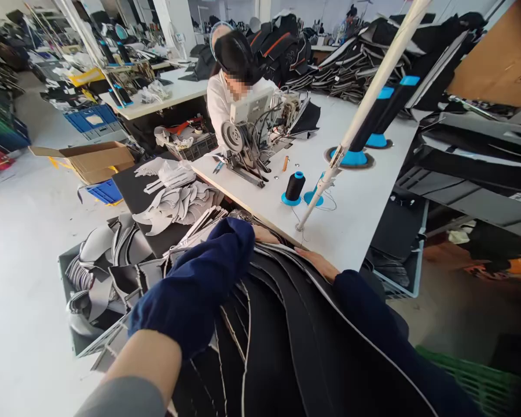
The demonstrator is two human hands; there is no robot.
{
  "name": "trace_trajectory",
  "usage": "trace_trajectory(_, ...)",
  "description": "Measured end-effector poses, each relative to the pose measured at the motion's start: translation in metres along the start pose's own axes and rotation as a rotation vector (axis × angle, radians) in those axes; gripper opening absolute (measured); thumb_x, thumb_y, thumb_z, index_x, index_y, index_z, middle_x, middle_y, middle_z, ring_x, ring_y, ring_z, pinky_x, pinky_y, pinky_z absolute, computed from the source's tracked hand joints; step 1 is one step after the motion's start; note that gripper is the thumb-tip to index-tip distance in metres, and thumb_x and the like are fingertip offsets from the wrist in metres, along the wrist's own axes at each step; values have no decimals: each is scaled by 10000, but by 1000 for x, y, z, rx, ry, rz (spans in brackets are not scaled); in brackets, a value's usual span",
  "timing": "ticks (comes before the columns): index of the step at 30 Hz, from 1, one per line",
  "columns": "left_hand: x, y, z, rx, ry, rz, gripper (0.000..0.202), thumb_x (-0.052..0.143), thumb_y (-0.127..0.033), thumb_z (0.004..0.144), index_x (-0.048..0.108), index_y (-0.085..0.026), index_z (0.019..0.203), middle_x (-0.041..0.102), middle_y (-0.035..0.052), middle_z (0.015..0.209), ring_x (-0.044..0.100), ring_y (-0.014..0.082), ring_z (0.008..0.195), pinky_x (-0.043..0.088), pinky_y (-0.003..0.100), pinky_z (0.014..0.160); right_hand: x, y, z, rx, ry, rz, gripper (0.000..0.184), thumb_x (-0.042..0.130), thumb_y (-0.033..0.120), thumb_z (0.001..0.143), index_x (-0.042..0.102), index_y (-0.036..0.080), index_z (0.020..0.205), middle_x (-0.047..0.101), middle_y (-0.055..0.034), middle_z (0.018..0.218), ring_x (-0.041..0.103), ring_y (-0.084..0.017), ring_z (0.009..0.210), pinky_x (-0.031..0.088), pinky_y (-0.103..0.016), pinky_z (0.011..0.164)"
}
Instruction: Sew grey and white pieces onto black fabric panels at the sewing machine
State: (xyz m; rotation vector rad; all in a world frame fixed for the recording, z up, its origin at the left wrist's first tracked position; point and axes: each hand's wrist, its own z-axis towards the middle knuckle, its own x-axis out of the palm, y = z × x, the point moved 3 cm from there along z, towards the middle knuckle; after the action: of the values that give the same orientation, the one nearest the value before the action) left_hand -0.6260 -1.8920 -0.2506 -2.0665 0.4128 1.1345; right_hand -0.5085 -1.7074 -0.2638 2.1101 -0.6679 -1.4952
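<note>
A thick stack of black fabric panels (278, 341) with pale stitched edges fills the lower middle of the view, close to me. My left hand (264, 234) lies at the stack's far edge, mostly hidden behind its navy sleeve. My right hand (316, 264) grips the same edge farther right, fingers stretched along it. Both hands are close to the front edge of a white work table (356, 197). A black thread spool (294, 188) on a blue stand is the nearest item on the table.
A co-worker (232, 81) sits behind a sewing machine (247, 136) across the table. A white pole (364, 110) rises from the table. Grey cut pieces (173, 200) lie on a black surface to the left, above a grey bin (99, 278). Stacked dark panels fill the right and back.
</note>
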Motion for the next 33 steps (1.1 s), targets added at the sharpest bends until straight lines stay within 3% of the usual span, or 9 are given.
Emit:
trace_trajectory(5,-63,-17,-27,-59,-76,61,517,251,-529,936,609,-261,1195,613,63,1215,543,239,1139,403,362,970,-36,9,-52,34,-194,52,597,221,583,915,607,211,1177,595,-67,1247,504,-281,1209,361,-466,1079)
trace_trajectory(9,-75,-28,-164,237,-302,127,479,273,-470,954,479,-272,1339,473,59,1387,412,193,1294,278,365,1103,-62,32,-149,-123,-100,-20,560,300,559,894,341,363,1417,309,47,1490,301,-253,1364,233,-475,1145)
trace_trajectory(13,6,-32,-304,177,-463,144,607,394,-589,867,312,-375,1430,371,36,1463,261,293,1384,108,587,1118,-61,54,-214,-248,-129,-277,694,307,660,809,187,434,1455,216,82,1513,229,-317,1378,375,-524,1061)
trace_trajectory(17,92,-15,-325,-3,-440,163,649,542,-624,762,430,-399,1361,359,23,1465,164,377,1396,9,675,1068,-10,72,-206,-384,-162,-555,841,481,710,701,186,453,1445,227,49,1513,216,-428,1357,462,-648,881)
trace_trajectory(19,97,-2,-305,-5,-435,149,634,581,-607,742,475,-393,1329,358,15,1465,133,378,1402,-30,667,1067,17,80,-185,-396,-217,-633,757,504,648,740,240,469,1427,202,28,1526,207,-467,1348,449,-682,843)
trace_trajectory(22,70,17,-282,84,-417,99,593,542,-573,795,458,-373,1347,329,-6,1482,116,322,1418,-52,606,1098,40,94,-155,-347,-324,-700,603,424,563,835,359,380,1406,163,-29,1544,169,-505,1343,397,-724,851)
trace_trajectory(26,51,25,-315,122,-473,63,576,479,-558,855,435,-317,1376,298,29,1499,90,311,1424,-59,595,1103,42,113,-148,-328,-267,-747,573,326,563,883,449,274,1362,199,-73,1533,235,-486,1326,436,-677,847)
trace_trajectory(30,112,12,-397,138,-659,6,556,419,-526,887,448,-247,1367,348,77,1474,157,302,1413,-63,606,1101,40,134,-190,-373,-183,-758,556,298,509,909,331,316,1430,244,-53,1520,294,-410,1333,447,-617,908)
trace_trajectory(33,174,9,-427,91,-810,-38,616,419,-562,860,414,-246,1388,349,70,1473,157,325,1409,-109,631,1076,58,151,-224,-415,-95,-762,581,313,432,922,203,304,1478,228,-58,1526,286,-381,1348,474,-561,907)
